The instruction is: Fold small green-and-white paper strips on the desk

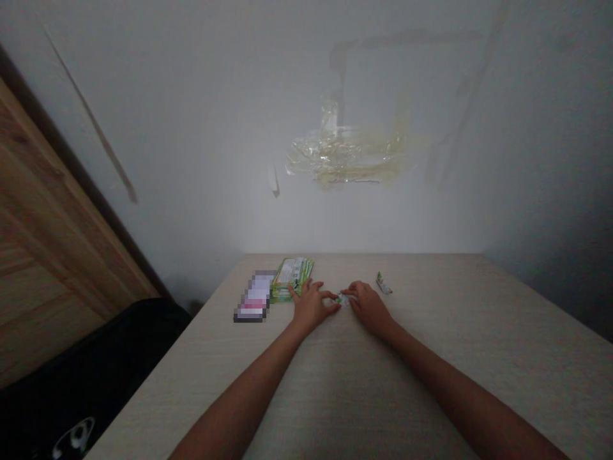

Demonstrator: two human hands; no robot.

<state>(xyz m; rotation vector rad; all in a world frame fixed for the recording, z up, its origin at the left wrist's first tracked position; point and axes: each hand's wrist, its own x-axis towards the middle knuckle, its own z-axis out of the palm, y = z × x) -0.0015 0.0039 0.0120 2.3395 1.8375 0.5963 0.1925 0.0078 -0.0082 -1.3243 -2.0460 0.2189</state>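
Between my two hands, low over the table, is a small green-and-white printed piece point(342, 299), too small to tell whether paper or film. My left hand point(310, 306) pinches its left side between thumb and forefinger, the other fingers spread toward a stack of green-and-white printed packets point(291, 273). On the opposite side, the fingertips of my right hand point(370, 308) are closed on the piece, partly covering it. Beyond my right hand lies a narrow, folded-looking printed strip point(384, 283) in similar colours.
Left of the packets, a blurred-out phone-like object point(255, 296) lies on the pale wooden table point(431, 332). The table's back edge meets a grey wall with shiny tape point(345, 156) stuck on it. To the left are a black cloth-like item point(105, 364) and wooden furniture point(43, 211).
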